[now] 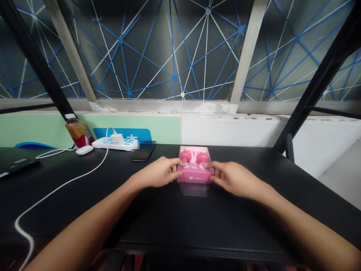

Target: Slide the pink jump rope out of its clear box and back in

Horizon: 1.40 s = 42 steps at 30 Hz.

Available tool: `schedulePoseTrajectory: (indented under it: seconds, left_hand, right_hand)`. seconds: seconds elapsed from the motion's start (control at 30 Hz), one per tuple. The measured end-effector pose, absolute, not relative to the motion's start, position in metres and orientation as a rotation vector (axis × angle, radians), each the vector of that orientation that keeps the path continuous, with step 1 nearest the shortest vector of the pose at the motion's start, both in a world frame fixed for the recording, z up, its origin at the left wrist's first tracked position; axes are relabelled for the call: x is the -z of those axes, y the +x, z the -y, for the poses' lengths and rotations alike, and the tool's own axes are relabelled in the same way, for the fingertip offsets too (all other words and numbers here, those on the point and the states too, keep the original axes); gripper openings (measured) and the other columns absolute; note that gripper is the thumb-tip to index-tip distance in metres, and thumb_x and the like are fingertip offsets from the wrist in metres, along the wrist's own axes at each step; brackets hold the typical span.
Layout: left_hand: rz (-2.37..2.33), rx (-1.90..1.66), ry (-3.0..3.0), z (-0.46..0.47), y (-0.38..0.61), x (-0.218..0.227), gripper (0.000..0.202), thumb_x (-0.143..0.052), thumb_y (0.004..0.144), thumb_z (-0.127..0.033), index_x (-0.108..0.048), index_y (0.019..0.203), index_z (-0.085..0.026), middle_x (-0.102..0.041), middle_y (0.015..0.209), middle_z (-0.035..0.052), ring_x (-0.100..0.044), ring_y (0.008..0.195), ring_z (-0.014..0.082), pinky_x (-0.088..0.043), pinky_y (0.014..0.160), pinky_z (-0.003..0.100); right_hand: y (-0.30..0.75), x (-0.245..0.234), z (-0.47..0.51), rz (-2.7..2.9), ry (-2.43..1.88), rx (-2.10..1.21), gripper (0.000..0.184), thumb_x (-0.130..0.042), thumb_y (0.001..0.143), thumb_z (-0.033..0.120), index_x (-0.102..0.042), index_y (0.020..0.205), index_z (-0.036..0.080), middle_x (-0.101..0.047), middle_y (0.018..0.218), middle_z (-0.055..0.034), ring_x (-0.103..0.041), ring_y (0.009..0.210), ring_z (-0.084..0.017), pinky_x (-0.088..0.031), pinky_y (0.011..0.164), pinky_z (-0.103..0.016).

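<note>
A small pink box rests on the black table, with pink rounded items and a pale pink cord showing in its upper part. A clear plastic flap sticks out at its near side. My left hand grips the box's left edge between thumb and fingers. On the opposite edge, my right hand pinches the box in the same way. Both hands are closed on it, and the box lies between them.
Behind my left hand lies a dark phone. Farther left are a white power strip with a charger, a white mouse and a drink bottle. A white cable crosses the table's left side. Black frame posts slant at both sides.
</note>
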<state>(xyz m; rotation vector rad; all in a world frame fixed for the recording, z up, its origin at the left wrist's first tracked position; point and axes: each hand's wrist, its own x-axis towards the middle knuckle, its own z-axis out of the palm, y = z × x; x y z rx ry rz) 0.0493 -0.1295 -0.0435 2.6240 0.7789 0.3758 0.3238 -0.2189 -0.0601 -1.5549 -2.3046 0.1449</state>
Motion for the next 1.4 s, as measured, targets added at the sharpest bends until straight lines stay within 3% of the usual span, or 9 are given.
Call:
schedulePoseTrajectory:
  seconds: [0.33, 0.53, 0.7, 0.83, 0.9, 1.0, 1.13, 1.3, 1.4]
  left_hand:
    - [-0.785, -0.406, 2.740, 0.129, 0.051, 0.048, 0.023, -0.051, 0.095, -0.030, -0.062, 0.112, -0.019, -0.067, 0.070, -0.0003, -0.060, 0.061, 0.0136, -0.039, 0.060, 0.024]
    - [-0.834, -0.369, 2.755, 0.128, 0.053, 0.049, 0.023, -0.053, 0.095, -0.030, -0.061, 0.113, -0.019, -0.066, 0.070, -0.0009, -0.060, 0.062, 0.0140, -0.037, 0.059, 0.024]
    - [-0.810, -0.386, 2.752, 0.127, 0.052, 0.050, 0.023, -0.054, 0.094, -0.030, -0.061, 0.113, -0.020, -0.066, 0.072, -0.0004, -0.059, 0.063, 0.0141, -0.036, 0.059, 0.024]
    - [-0.809, -0.396, 2.759, 0.127, 0.051, 0.051, 0.023, -0.057, 0.092, -0.029, -0.061, 0.113, -0.020, -0.065, 0.072, -0.0010, -0.058, 0.062, 0.0139, -0.035, 0.058, 0.023]
    - [-0.808, -0.395, 2.766, 0.127, 0.052, 0.051, 0.023, -0.058, 0.092, -0.029, -0.061, 0.112, -0.019, -0.065, 0.072, -0.0007, -0.058, 0.062, 0.0140, -0.035, 0.058, 0.023]
    - [-0.815, -0.409, 2.769, 0.127, 0.052, 0.051, 0.022, -0.057, 0.092, -0.028, -0.062, 0.112, -0.019, -0.064, 0.071, -0.0010, -0.058, 0.062, 0.0139, -0.035, 0.058, 0.023]
    - [-0.823, -0.416, 2.763, 0.127, 0.053, 0.052, 0.022, -0.056, 0.092, -0.027, -0.062, 0.112, -0.020, -0.063, 0.069, -0.0018, -0.058, 0.061, 0.0135, -0.036, 0.058, 0.023]
    - [-0.816, -0.428, 2.764, 0.128, 0.054, 0.051, 0.021, -0.057, 0.092, -0.027, -0.062, 0.111, -0.019, -0.063, 0.070, -0.0014, -0.057, 0.060, 0.0132, -0.036, 0.057, 0.023]
    - [-0.824, -0.421, 2.760, 0.128, 0.054, 0.050, 0.021, -0.057, 0.092, -0.028, -0.062, 0.110, -0.019, -0.063, 0.069, -0.0017, -0.057, 0.060, 0.0134, -0.036, 0.057, 0.023]
  right_hand:
    - [0.316, 0.064, 0.220, 2.370, -1.598, 0.218, 0.028, -0.051, 0.091, 0.028, -0.059, 0.117, 0.022, -0.067, 0.076, -0.0026, -0.063, 0.067, -0.021, -0.042, 0.057, -0.031]
    - [0.315, 0.069, 0.218, 2.403, -1.405, 0.489, 0.018, -0.056, 0.087, 0.025, -0.062, 0.102, 0.017, -0.061, 0.102, -0.0117, -0.058, 0.096, -0.026, -0.052, 0.073, -0.036]
    - [0.310, 0.074, 0.217, 2.434, -1.235, 0.476, 0.018, -0.053, 0.087, 0.016, -0.062, 0.103, 0.016, -0.059, 0.110, -0.0126, -0.058, 0.099, -0.025, -0.053, 0.081, -0.039]
    - [0.304, 0.076, 0.218, 2.500, -1.220, 0.438, 0.018, -0.049, 0.087, 0.011, -0.065, 0.088, 0.019, -0.059, 0.114, -0.0120, -0.055, 0.103, -0.025, -0.053, 0.082, -0.038]
    - [0.302, 0.075, 0.220, 2.502, -1.256, 0.405, 0.017, -0.050, 0.089, 0.015, -0.066, 0.084, 0.019, -0.058, 0.116, -0.0123, -0.055, 0.105, -0.026, -0.053, 0.085, -0.040]
    - [0.301, 0.072, 0.223, 2.503, -1.275, 0.350, 0.015, -0.059, 0.089, 0.029, -0.068, 0.093, 0.018, -0.057, 0.121, -0.0137, -0.053, 0.110, -0.028, -0.051, 0.091, -0.042]
    - [0.303, 0.072, 0.225, 2.531, -1.271, 0.346, 0.040, -0.072, 0.078, 0.047, -0.068, 0.105, 0.017, -0.055, 0.125, -0.0163, -0.051, 0.114, -0.032, -0.050, 0.094, -0.046]
    - [0.304, 0.072, 0.224, 2.538, -1.283, 0.379, 0.024, -0.069, 0.082, 0.034, -0.068, 0.097, 0.016, -0.057, 0.125, -0.0164, -0.053, 0.114, -0.031, -0.051, 0.094, -0.045]
    - [0.304, 0.071, 0.224, 2.535, -1.284, 0.348, 0.027, -0.069, 0.081, 0.035, -0.068, 0.100, 0.016, -0.057, 0.125, -0.0166, -0.052, 0.115, -0.032, -0.052, 0.092, -0.045]
